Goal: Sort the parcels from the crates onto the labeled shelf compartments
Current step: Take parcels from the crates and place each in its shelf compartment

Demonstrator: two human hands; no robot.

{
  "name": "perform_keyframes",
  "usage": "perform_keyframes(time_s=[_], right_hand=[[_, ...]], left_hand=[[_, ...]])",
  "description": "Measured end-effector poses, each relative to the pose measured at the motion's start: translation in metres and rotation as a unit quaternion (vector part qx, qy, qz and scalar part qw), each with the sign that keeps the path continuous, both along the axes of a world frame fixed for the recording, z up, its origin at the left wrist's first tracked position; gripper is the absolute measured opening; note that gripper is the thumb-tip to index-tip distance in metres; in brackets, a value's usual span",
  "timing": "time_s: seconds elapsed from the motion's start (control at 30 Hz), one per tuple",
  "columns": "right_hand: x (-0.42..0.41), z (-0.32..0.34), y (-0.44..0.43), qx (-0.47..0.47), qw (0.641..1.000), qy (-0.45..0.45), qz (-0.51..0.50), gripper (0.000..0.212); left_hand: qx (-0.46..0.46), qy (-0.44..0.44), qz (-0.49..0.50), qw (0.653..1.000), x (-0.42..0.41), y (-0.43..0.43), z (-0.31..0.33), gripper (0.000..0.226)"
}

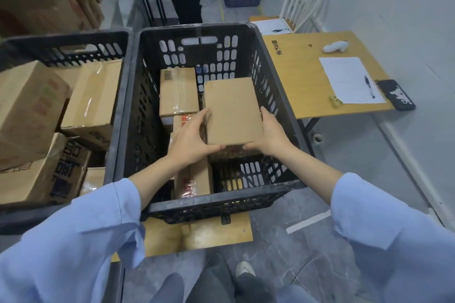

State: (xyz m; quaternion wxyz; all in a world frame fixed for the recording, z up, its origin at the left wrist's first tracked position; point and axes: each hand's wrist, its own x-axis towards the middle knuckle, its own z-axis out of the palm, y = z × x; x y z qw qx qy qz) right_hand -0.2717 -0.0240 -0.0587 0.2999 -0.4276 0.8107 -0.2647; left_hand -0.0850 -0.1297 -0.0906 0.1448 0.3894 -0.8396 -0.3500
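**What I can't make out from here**

The plain parcel (232, 110) hides its own underside, and I can't tell how far the left hand (190, 140) or right hand (268, 135) reaches beneath it. The left forearm covers part of the red-printed parcel (194, 179). The left crate (66, 44) runs off my view's edge. Writing on the paper sheet (349, 79) is too small to read.

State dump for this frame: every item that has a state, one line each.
plain parcel, held between both grips, inside the middle crate
left grip, holds plain parcel's left edge
right grip, holds plain parcel's right edge
middle crate, partly filled, parcels remain
left crate, packed with boxes
taped parcel, sealed, lying flat in middle crate
pen, lying on the sheet
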Motion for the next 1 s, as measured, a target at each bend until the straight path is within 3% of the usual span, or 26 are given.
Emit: perform_keyframes(time_s=[0.1,0.37,0.53,0.77,1.0], right_hand=[[0.001,0.006,0.002,-0.044,0.999,0.004,0.008,0.095],[0.001,0.015,0.005,-0.139,0.990,-0.017,0.000,0.114],[-0.002,0.033,0.008,-0.165,0.983,-0.078,0.032,0.116],[0.010,0.057,-0.004,-0.178,0.972,-0.099,0.114,0.099],[0.038,0.081,-0.010,-0.234,0.938,-0.149,0.208,0.081]], left_hand=[[0.025,0.041,0.009,0.999,0.000,0.000,0.004,0.104],[-0.008,0.131,0.029,0.991,0.007,-0.005,0.030,0.106],[0.007,0.178,0.020,0.984,0.020,0.003,0.049,0.108],[-0.020,0.195,0.118,0.973,0.043,0.027,0.074,0.104],[-0.048,0.224,0.225,0.947,0.077,0.068,0.102,0.100]])
